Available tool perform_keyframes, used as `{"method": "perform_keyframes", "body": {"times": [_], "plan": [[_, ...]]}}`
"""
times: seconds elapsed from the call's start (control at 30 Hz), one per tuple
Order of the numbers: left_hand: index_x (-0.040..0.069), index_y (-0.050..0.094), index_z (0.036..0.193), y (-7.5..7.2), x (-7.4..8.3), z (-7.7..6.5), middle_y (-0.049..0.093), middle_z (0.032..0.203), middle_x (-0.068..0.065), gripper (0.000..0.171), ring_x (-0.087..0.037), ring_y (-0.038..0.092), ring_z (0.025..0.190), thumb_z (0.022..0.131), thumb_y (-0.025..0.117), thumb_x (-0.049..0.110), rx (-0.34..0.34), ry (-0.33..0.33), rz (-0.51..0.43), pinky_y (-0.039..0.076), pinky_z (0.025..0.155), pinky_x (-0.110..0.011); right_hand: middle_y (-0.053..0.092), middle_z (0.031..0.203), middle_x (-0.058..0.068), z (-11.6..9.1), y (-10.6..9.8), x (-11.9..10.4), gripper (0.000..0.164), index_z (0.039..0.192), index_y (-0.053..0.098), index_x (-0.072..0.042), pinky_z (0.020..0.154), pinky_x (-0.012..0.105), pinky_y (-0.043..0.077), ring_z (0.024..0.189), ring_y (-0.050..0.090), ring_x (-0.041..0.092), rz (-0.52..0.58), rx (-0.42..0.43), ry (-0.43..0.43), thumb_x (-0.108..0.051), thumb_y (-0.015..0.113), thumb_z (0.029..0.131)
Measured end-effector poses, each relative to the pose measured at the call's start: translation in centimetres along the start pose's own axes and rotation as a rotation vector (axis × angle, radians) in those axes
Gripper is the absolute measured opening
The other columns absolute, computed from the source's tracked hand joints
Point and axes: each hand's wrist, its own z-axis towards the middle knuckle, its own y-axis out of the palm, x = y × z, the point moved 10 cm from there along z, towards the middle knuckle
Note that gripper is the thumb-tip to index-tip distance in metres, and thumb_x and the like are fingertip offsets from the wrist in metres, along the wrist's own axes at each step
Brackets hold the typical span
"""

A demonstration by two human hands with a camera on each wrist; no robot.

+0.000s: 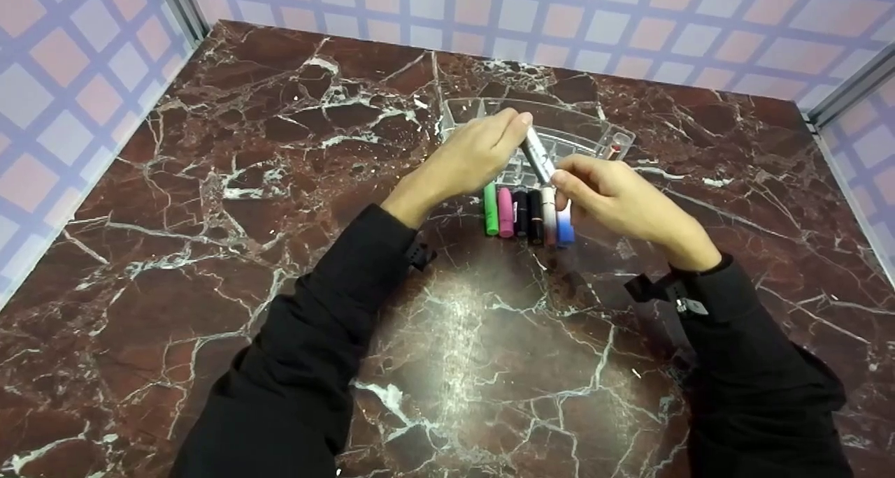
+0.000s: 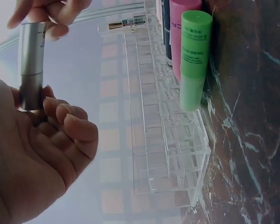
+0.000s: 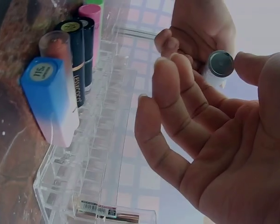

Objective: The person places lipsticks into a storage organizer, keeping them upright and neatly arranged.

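A silver lipstick tube [image 1: 537, 153] is held tilted above a clear acrylic organizer [image 2: 203, 144]. My left hand [image 1: 482, 146] pinches its upper end, and the thumb and fingers of my right hand [image 1: 615, 191] pinch the lower end. The right wrist view shows the tube's round dark end face on. Below the hands stands a row along the organizer's near side: a green tube [image 1: 491, 209], a pink tube [image 1: 506, 212], two black lipsticks [image 3: 74, 51], a clear-capped lipstick [image 3: 56, 46] and a blue-and-white lipstick [image 3: 49, 98].
A small clear case [image 1: 619, 145] with a reddish-gold item inside sits at the organizer's right end. Brown marbled tabletop [image 1: 280, 184] spreads around it. Checkered panels [image 1: 489, 10] wall the back and sides, with metal posts at the corners.
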Motion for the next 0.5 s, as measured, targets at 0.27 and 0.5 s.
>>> {"method": "perform_keyframes", "body": {"times": [0.27, 0.5], "plan": [[0.016, 0.06, 0.109, 0.33, -0.14, 0.03, 0.045, 0.078, 0.004, 0.042, -0.01, 0.038, 0.065, 0.113, 0.031, 0.045, -0.03, 0.009, -0.045, 0.037, 0.059, -0.026, 0.063, 0.077, 0.007, 0.07, 0.24, -0.02, 0.03, 0.104, 0.064, -0.003, 0.049, 0.025, 0.044, 0.056, 0.054, 0.016, 0.008, -0.007, 0.0, -0.028, 0.05, 0.111], [0.014, 0.062, 0.108, 0.21, -0.14, 0.07, 0.048, 0.079, 0.003, 0.043, -0.011, 0.04, 0.067, 0.112, 0.036, 0.048, -0.018, 0.023, -0.068, 0.038, 0.062, -0.026, 0.066, 0.079, 0.012, 0.14, 0.57, 0.62, 0.037, 0.108, 0.064, -0.001, 0.054, 0.026, 0.048, 0.06, 0.06, 0.019, 0.006, -0.023, 0.018, -0.033, 0.048, 0.111]]}}
